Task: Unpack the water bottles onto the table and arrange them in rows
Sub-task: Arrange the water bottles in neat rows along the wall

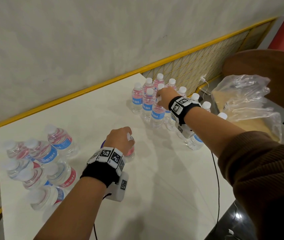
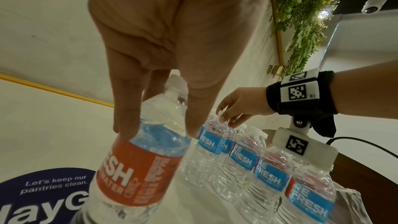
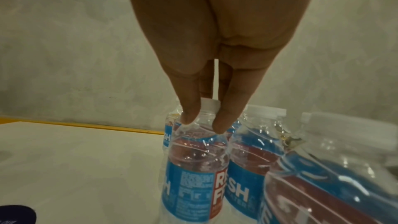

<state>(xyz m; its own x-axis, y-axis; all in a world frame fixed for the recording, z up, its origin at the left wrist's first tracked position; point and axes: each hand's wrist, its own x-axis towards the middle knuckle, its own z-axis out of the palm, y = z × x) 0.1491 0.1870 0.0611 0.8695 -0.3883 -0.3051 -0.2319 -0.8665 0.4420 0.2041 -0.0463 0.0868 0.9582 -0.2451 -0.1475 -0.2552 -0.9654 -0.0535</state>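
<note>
Small clear water bottles with blue-and-red labels are on the white table [image 1: 155,179]. My left hand [image 1: 120,141] grips one bottle [image 1: 130,153] from above by its shoulder at mid-table. The left wrist view shows fingers [image 2: 127,117] curled round this tilted bottle [image 2: 137,168]. My right hand [image 1: 163,99] reaches over the upright bottles standing in rows [image 1: 148,90] at the far right and pinches the neck of a front bottle [image 1: 157,115]. In the right wrist view two fingertips [image 3: 187,117] clamp that bottle [image 3: 196,168] just under its white cap [image 3: 210,104].
Several more bottles stand bunched [image 1: 39,161] near the table's left edge. A crumpled clear plastic bag [image 1: 245,104] lies off the table's right side by a brown round surface [image 1: 267,63]. A yellow mesh rail [image 1: 198,66] runs behind the table. A blue sticker [image 2: 43,190] is on the tabletop.
</note>
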